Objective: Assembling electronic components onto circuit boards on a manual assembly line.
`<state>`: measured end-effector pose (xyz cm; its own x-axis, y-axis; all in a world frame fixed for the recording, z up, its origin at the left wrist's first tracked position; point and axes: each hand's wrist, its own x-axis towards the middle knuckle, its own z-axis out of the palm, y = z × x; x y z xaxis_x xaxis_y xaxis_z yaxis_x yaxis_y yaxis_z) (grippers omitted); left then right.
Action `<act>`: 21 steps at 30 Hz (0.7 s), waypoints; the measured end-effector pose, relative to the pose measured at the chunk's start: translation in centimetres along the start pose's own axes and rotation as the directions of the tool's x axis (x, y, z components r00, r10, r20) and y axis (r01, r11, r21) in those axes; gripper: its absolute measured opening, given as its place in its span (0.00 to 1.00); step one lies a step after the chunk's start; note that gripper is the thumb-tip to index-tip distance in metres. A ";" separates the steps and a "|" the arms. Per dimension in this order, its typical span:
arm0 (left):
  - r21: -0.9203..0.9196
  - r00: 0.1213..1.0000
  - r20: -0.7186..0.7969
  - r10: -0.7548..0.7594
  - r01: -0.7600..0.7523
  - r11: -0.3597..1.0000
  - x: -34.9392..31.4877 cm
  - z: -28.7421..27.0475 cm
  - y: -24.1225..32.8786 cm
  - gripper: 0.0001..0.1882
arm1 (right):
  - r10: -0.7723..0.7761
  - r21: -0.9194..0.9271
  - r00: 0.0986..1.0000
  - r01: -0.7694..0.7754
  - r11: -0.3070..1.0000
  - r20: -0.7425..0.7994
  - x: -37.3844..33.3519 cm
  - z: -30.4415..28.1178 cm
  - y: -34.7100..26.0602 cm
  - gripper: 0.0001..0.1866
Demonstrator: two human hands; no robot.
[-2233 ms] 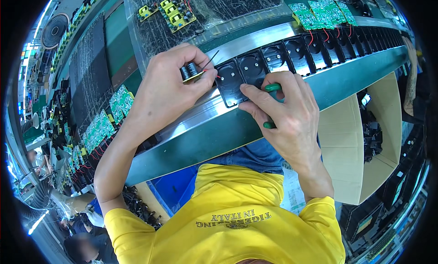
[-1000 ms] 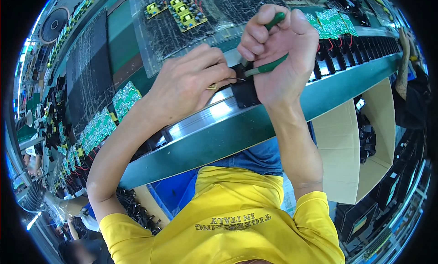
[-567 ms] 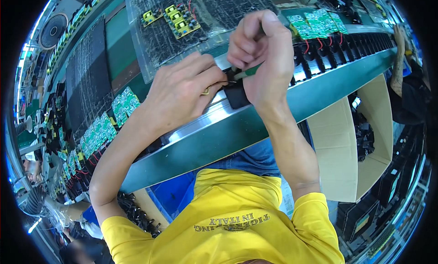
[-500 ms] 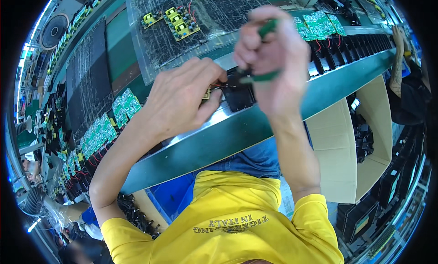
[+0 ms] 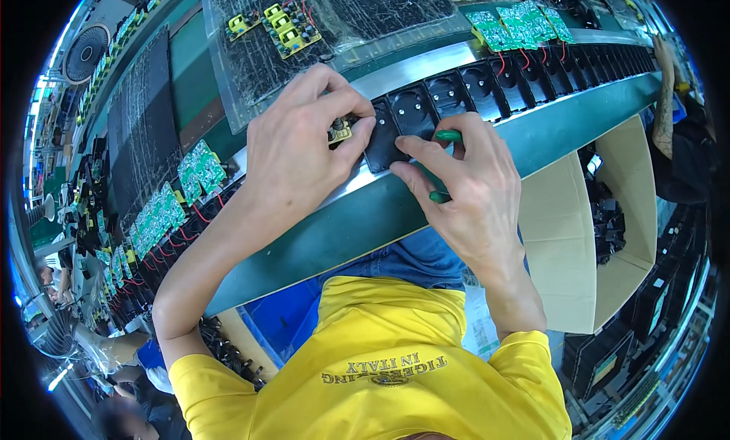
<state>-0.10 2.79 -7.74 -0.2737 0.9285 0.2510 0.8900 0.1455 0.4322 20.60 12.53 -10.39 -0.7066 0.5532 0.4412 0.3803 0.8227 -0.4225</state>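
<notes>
My left hand (image 5: 300, 147) pinches a small yellow circuit board (image 5: 340, 130) at the left edge of a black socket housing (image 5: 386, 136) on the metal rail. My right hand (image 5: 465, 189) rests its fingertips on the same housing and holds a green-handled tool (image 5: 443, 166) in its palm; only the tool's two green ends show. A row of black socket housings (image 5: 487, 82) with red wires runs right along the conveyor.
A clear plastic tray (image 5: 319, 29) of yellow boards lies behind the rail. Green circuit boards (image 5: 517, 25) sit at the upper right and more green boards (image 5: 171, 196) at the left. An open cardboard box (image 5: 585, 235) stands at my right. Another person's arm (image 5: 669, 98) is at far right.
My right hand, raised above the rail with the green tool half a second ago, has come down onto the black housing. The left hand has stayed at the housing's left edge.
</notes>
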 end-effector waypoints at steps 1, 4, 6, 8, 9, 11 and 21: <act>0.001 1.000 0.004 0.001 -0.001 1.000 0.1 0.1 0.0 0.02 | 0.004 0.002 1.000 -0.004 1.000 0.000 0.0 0.0 0.0 0.12; 0.026 1.000 0.004 0.010 -0.010 1.000 0.3 0.1 -0.2 0.02 | 0.004 0.015 1.000 -0.004 1.000 -0.001 -0.1 0.0 0.1 0.13; 0.034 1.000 0.005 0.013 -0.013 0.999 0.4 0.3 -0.3 0.02 | 0.006 0.020 1.000 -0.006 1.000 0.000 -0.1 0.0 0.1 0.13; 0.068 0.998 -0.019 0.059 -0.058 0.996 0.5 0.4 -0.4 0.01 | 0.008 0.021 1.000 -0.008 1.000 0.003 -0.2 0.1 0.1 0.13; 0.086 0.996 -0.031 0.082 -0.079 0.993 0.5 0.5 -0.5 0.02 | 0.009 0.021 1.000 -0.009 1.000 0.004 -0.2 0.1 0.1 0.13; 0.104 0.994 -0.043 0.105 -0.100 0.990 0.6 0.7 -0.6 0.02 | 0.010 0.022 1.000 -0.010 1.000 0.006 -0.2 0.1 0.1 0.13; 0.188 0.975 -0.063 0.214 -0.199 0.962 0.8 1.2 0.0 0.03 | 0.011 0.033 1.000 -0.010 0.999 -0.001 -0.1 0.1 0.1 0.16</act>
<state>0.09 3.99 -8.62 -0.0991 0.9146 0.3920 0.9790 0.0192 0.2028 20.66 12.58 -10.55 -0.7021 0.5619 0.4375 0.3676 0.8121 -0.4532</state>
